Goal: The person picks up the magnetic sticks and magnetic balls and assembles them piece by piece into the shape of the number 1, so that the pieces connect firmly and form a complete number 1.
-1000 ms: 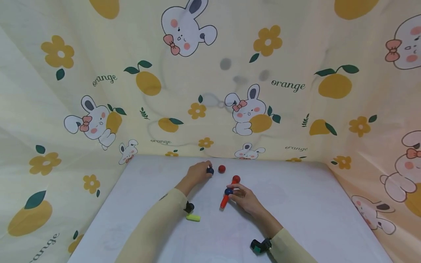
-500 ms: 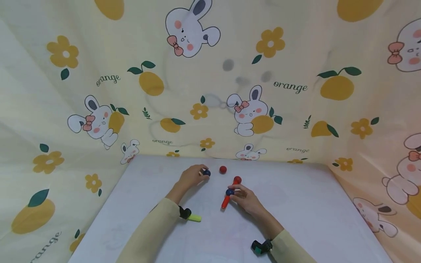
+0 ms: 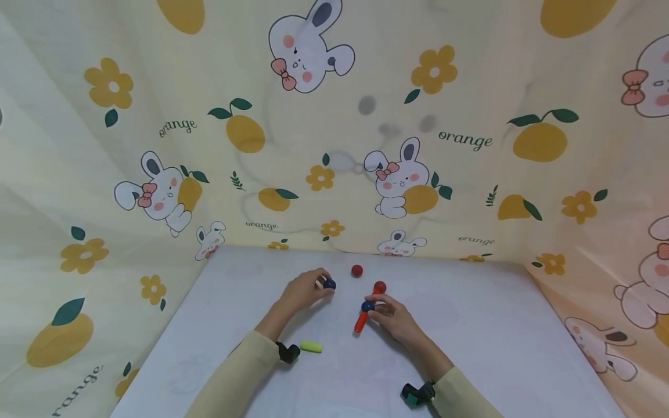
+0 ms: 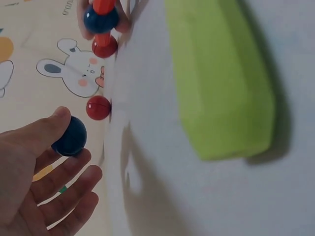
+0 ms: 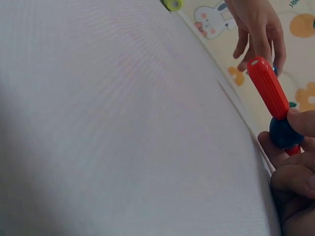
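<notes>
Two blue balls (image 3: 329,284), two red balls (image 3: 357,270), one orange rod (image 3: 361,320).

A lime-green block (image 3: 310,346) lies on the white table (image 3: 470,337), a bunny-print cloth (image 3: 334,145) behind.

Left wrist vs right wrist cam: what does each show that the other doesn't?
Only the left wrist view shows the loose small red ball and the green block's long flat side filling the frame. Only the right wrist view shows the right hand curled round the red rod with a dark blue ball on it. Both show the left hand pinching a dark blue ball above the white table.
</notes>
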Motion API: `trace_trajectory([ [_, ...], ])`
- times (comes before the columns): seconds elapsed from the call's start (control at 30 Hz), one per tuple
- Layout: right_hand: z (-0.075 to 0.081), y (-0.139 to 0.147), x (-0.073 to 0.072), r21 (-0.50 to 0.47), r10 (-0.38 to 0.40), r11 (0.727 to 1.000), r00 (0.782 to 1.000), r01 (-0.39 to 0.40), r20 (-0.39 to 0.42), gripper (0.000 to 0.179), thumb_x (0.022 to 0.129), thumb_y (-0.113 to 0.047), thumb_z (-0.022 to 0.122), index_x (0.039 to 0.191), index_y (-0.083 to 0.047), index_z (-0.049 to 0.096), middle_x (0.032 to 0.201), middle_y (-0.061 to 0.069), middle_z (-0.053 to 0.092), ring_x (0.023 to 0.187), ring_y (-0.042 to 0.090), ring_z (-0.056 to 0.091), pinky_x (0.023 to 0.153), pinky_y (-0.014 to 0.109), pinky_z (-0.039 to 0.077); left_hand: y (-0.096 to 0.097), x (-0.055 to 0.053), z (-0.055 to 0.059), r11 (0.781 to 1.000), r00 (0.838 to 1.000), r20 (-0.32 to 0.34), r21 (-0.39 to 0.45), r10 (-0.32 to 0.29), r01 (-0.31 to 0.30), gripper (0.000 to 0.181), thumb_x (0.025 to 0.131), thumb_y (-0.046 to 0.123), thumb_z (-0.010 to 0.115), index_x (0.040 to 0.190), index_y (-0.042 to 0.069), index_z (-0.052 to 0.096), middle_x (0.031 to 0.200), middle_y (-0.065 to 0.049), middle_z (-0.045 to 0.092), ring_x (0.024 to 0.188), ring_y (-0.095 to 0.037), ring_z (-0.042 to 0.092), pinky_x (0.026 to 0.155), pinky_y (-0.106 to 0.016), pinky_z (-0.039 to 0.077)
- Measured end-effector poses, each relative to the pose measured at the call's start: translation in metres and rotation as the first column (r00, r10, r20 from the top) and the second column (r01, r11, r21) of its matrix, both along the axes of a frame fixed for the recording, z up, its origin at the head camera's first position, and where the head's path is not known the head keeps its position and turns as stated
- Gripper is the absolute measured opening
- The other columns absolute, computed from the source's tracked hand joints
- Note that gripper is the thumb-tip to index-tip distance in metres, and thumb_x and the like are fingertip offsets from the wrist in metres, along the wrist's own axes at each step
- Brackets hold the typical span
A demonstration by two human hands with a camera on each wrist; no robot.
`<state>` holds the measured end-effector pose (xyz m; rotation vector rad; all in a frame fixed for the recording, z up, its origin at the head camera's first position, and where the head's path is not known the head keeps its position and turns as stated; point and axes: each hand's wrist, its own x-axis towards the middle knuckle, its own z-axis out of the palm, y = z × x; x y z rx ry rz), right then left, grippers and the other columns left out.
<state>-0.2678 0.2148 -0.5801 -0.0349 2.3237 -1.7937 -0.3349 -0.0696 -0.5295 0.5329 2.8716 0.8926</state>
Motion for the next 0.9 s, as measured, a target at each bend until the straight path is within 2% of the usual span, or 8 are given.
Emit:
trace_trajectory([
  [0.4,0.001,-0.001,0.002,-0.007,-0.01,1.0,1.0,0.01,-0.001,0.037,0.101,-0.014,0.076,0.138,-0.02,0.071,0.136,0.008,0.066,0.122,0.03,0.06,0.087,0.035,0.048,0.005,0.026,0.001,0.998,0.999,0.04,0.062,-0.029,0.026,0.035,0.096,0.037,0.083,0.124,0.023,0.068,0.115,0.004,0.073,0.088,-0.011,0.063,0.071,-0.03,0.053],
  [0.73,0.002,-0.001,0.002,-0.004,-0.014,1.0,1.0,0.014,0.008,0.036,0.101,-0.014,0.076,0.136,-0.021,0.072,0.134,0.008,0.066,0.119,0.03,0.06,0.083,0.035,0.049,0.003,0.04,-0.001,0.998,0.998,0.049,0.057,-0.04,0.038,0.04,0.094,0.034,0.086,0.13,0.024,0.071,0.117,0.006,0.071,0.093,-0.01,0.063,0.078,-0.03,0.055],
  [0.9,0.001,0.0,0.002,-0.007,-0.01,1.0,1.0,0.01,0.003,0.037,0.101,-0.014,0.077,0.137,-0.021,0.071,0.136,0.007,0.067,0.119,0.03,0.061,0.083,0.035,0.049,0.002,0.045,-0.001,0.995,0.994,0.085,0.086,-0.062,0.055,0.04,0.094,0.029,0.086,0.131,0.026,0.07,0.119,0.007,0.069,0.095,-0.011,0.063,0.081,-0.032,0.055],
])
